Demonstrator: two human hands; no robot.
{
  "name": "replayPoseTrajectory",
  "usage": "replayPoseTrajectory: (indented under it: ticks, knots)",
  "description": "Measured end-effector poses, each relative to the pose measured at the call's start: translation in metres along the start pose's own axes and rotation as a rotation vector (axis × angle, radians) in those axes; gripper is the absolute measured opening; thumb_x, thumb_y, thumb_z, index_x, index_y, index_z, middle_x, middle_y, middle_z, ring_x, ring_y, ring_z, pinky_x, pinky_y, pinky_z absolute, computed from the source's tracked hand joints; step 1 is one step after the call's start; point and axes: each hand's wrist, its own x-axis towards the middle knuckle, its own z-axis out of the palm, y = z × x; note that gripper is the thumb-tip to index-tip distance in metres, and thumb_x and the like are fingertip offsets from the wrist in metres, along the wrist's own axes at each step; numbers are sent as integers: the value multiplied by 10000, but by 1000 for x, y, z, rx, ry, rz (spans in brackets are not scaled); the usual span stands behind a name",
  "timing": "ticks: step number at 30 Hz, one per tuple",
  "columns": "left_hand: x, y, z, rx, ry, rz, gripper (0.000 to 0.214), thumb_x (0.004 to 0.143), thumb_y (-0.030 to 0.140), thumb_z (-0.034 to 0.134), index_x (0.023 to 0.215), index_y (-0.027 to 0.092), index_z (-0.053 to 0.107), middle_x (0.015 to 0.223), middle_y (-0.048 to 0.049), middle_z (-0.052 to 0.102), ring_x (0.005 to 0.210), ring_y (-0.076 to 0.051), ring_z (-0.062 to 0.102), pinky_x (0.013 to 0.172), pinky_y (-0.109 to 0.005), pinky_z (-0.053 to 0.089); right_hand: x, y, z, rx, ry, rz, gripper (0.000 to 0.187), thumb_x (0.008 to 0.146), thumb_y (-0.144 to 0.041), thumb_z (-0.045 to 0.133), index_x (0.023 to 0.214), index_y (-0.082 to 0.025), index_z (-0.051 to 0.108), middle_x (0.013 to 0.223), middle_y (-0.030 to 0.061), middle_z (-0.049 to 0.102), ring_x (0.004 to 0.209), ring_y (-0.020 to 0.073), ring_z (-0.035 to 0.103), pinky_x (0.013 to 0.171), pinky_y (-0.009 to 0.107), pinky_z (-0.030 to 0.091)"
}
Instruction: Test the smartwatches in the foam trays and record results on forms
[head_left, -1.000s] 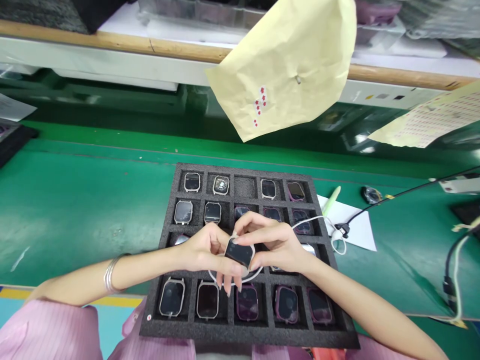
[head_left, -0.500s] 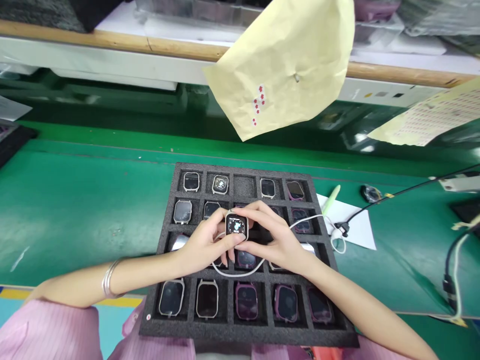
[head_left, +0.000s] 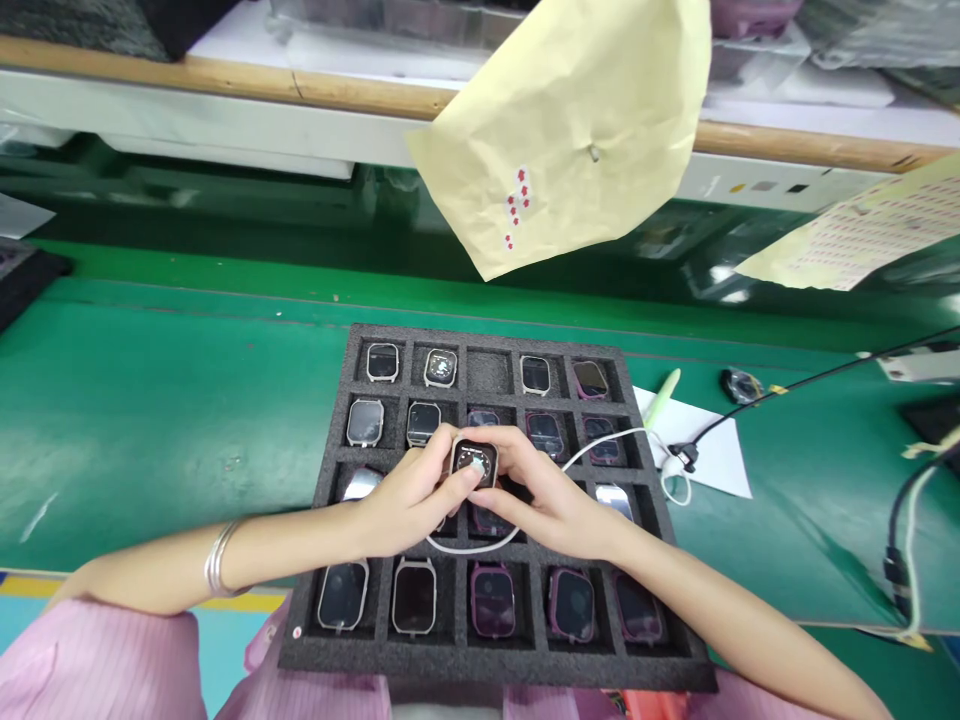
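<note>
Between both hands, above the middle of a black foam tray (head_left: 480, 662), is a square smartwatch (head_left: 480, 455) with a lit dial and no strap. My left hand (head_left: 416, 490) is closed on its left side, the thumb over the lower screen. My right hand (head_left: 547, 490) grips the right edge with thumb and fingers. A white cable (head_left: 480, 549) loops beneath the hands; its near end is hidden by them. Other watch bodies, silver ones (head_left: 415, 597) and purple ones (head_left: 493, 602), lie in the tray's compartments. One watch (head_left: 441, 368) in the back row also has a lit dial.
Right of the tray lie a white paper (head_left: 720, 455), a light green pen (head_left: 663, 398) and a cable connector (head_left: 681, 458). A black cable (head_left: 787, 382) runs to the right. A yellow paper sheet (head_left: 570, 140) hangs from the shelf edge (head_left: 360, 95) above the green table (head_left: 172, 420).
Both hands have lowered slightly with the smartwatch, toward me. My right fingers have curled closer around its edge, and the left thumb has shifted up on the screen.
</note>
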Motion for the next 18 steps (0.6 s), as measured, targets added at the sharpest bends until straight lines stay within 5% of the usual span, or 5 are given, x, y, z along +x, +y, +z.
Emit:
replayPoseTrajectory:
  ticks: [18]
  knots:
    - [-1, -2, 2, -142, -16, -29, 223, 955, 411, 451, 959, 203, 374, 562, 90, 459, 431, -59, 383, 417, -169, 299, 1, 0, -1, 114, -2, 68, 461, 945, -261, 566, 1362, -233, 371, 956, 42, 600, 727, 139, 598, 653, 271, 527]
